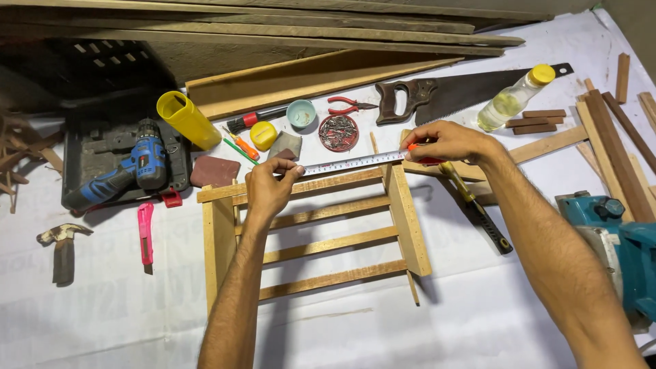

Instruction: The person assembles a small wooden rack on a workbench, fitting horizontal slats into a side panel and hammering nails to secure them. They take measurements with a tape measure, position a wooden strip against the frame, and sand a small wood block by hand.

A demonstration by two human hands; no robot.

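Basically mid-measure right now: left hand [268,188] pinching the free end of the tape measure [352,163] down on the top rail of the little wooden rack [314,232], right hand [447,142] closed around the tape's red case and pulling the blade taut. Blade running left to right along that rail, tilted slightly up toward the right, case end pointing at the handsaw [444,96] near the far edge of the white sheet [478,321]. Rack lying flat mid-sheet, slats parallel to the tape, side posts toward the near edge. Next up, probably: reading the mark at the right post, so keeping the blade tight and flush. Hammer [475,205] just under the right wrist.
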